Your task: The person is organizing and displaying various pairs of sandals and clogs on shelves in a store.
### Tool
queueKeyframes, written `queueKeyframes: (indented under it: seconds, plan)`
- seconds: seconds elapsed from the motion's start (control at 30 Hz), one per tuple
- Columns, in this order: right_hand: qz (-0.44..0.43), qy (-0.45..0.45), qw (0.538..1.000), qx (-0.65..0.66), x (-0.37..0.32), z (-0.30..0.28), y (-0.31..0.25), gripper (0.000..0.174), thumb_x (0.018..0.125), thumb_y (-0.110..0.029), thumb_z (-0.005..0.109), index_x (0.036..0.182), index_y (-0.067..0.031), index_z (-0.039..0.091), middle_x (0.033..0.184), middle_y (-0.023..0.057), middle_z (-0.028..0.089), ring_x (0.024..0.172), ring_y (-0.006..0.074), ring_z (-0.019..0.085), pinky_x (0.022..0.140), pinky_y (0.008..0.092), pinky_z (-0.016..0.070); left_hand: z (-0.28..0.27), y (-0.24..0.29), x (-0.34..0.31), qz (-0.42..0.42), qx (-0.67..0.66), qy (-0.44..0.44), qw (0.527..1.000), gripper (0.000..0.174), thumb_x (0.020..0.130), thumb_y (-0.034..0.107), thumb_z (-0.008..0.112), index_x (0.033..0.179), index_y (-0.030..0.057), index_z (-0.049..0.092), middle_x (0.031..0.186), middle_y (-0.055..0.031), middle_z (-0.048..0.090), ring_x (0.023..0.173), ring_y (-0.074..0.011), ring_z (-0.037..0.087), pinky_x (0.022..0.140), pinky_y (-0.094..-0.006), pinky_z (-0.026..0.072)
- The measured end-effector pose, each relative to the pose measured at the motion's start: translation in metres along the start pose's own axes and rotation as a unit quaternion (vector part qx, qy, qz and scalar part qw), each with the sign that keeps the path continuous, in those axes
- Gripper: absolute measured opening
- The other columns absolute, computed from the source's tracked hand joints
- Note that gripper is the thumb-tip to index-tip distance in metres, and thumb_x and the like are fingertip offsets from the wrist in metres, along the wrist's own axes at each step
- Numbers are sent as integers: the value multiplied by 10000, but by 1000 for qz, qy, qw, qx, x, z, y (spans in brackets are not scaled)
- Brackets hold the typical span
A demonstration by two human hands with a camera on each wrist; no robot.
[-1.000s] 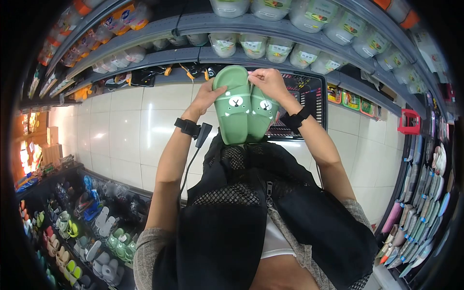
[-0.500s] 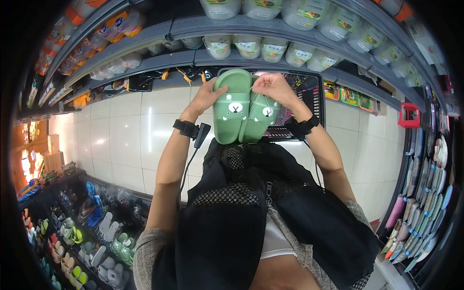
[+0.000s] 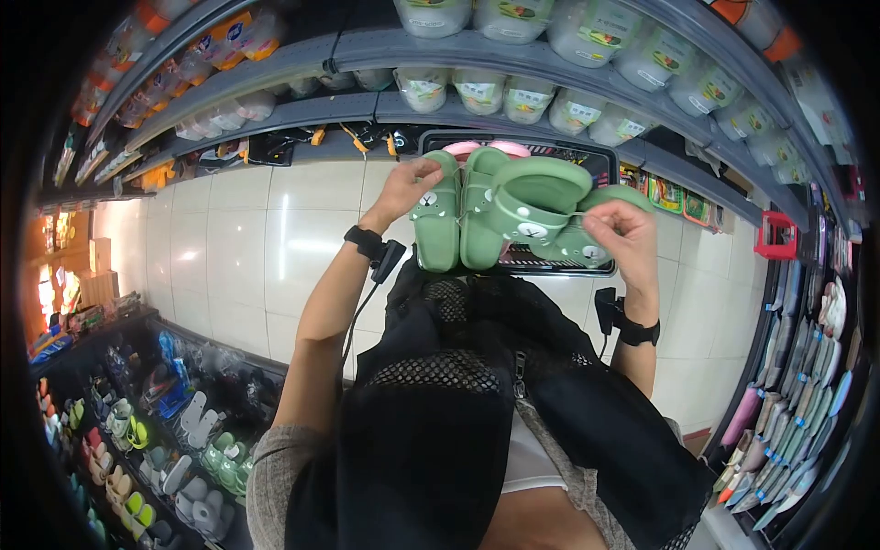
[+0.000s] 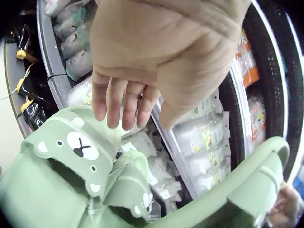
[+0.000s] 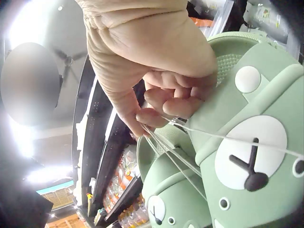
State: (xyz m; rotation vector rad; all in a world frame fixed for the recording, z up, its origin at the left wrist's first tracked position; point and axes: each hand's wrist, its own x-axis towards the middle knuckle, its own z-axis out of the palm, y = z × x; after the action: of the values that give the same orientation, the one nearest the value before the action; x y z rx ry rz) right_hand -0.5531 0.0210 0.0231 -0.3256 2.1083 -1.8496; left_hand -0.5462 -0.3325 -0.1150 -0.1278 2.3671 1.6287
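Note:
A pair of green bear-face slippers (image 3: 437, 240) lies over the basket's left part in the head view. My left hand (image 3: 407, 192) is at their upper end; in the left wrist view this hand (image 4: 156, 61) has loosely extended fingers, with nothing gripped, above the slippers (image 4: 71, 156). Further right, more green slippers (image 3: 522, 220) tilt over the basket. My right hand (image 3: 631, 246) pinches a thin white cord running to them. The right wrist view shows that hand (image 5: 152, 61) with thumb and fingertips on the white cord (image 5: 183, 159), beside a bear-face strap (image 5: 251, 152).
The black basket (image 3: 612, 174) stands against the shelves and holds pink slippers (image 3: 495, 147) at the back. Shelves of clear containers (image 3: 527, 99) run along the top. Racks of slippers (image 3: 197, 495) stand at lower left, and a red stool (image 3: 776, 234) is at right.
My right hand has moved right and down with the cord, and green slippers have spread apart to the right. My left hand has let go of the slipper it gripped. Pink slippers have come into view.

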Motion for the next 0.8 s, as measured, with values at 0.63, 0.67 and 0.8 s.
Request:
queueKeyframes:
  seconds: [0.63, 0.67, 0.8]
  plan:
    - [11, 217, 973, 76, -31, -30, 27, 57, 822, -14, 669, 877, 1, 667, 745, -27, 626, 609, 2, 478, 556, 153, 355, 49, -13, 41, 62, 319, 76, 943, 210, 763, 129, 625, 958, 54, 646, 1077, -142, 572, 986, -322, 584, 864, -406, 473]
    - [10, 221, 972, 74, -31, -32, 29, 57, 822, -14, 669, 877, 1, 667, 745, -27, 626, 609, 2, 478, 556, 153, 355, 51, -17, 43, 65, 314, 86, 943, 200, 760, 130, 634, 946, 57, 648, 1071, -142, 573, 986, -325, 583, 859, -406, 474]
    - [14, 212, 973, 86, -30, -39, 35, 70, 817, -44, 684, 876, -7, 670, 727, -32, 618, 602, 1, 473, 537, 152, 332, 56, -11, 42, 38, 281, 113, 952, 147, 784, 112, 627, 917, 55, 650, 1000, -150, 588, 962, -332, 589, 838, -406, 475]
